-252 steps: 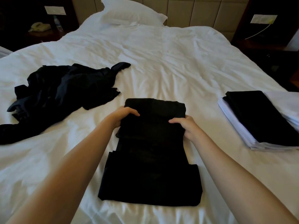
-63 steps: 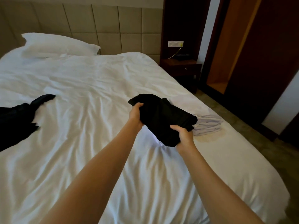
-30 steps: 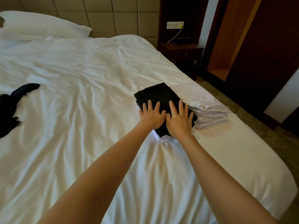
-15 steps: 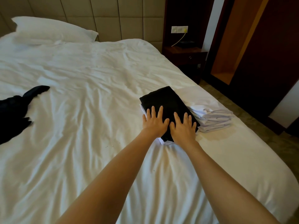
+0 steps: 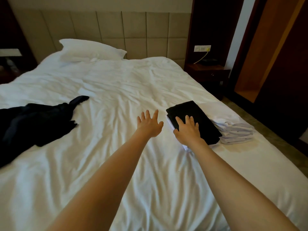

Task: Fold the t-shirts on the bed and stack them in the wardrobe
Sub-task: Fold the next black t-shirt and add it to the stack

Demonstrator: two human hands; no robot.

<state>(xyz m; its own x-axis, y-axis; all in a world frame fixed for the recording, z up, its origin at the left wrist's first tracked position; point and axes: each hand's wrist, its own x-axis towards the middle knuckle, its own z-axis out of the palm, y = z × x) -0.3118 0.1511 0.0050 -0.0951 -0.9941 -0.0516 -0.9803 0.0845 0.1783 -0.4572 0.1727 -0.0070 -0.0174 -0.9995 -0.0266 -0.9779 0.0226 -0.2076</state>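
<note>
**A:** Where is the right hand?

**B:** The right hand (image 5: 188, 130) lies flat on the folded black cotton t-shirt (image 5: 198, 117), right of centre in the frame. Its fingers are straight and press the near end, gripping nothing. I judge the flat palm is there to settle the fold and keep the pile square.

**A:** What is under that shirt?

**B:** A thin white folded layer (image 5: 170, 123) shows along its left edge, so the black one tops a low pile. Against its right side sits a stack of folded white t-shirts (image 5: 233, 130), their edges fanned toward the lower right.

**A:** And the left hand?

**B:** The left hand (image 5: 149, 125) is just left of the pile, over the rumpled white bedsheet (image 5: 116, 164). Its fingers are spread, straight and empty. I cannot tell whether it touches the sheet. It is turned toward the loose heap of unfolded black garments (image 5: 36, 120) at the left edge of the frame, well apart. That heap is probably what gets folded next.

**A:** Is the wardrobe in sight?

**B:** Yes. The open orange-brown wooden wardrobe (image 5: 250, 72) is at the upper right, past the dark wooden nightstand (image 5: 208, 72). No shirts show inside it. The folded piles sit near the bed's right edge, the side nearest the wardrobe, which should keep the carry short. By my reckoning the folding is partly done and the stacking has not begun.
</note>
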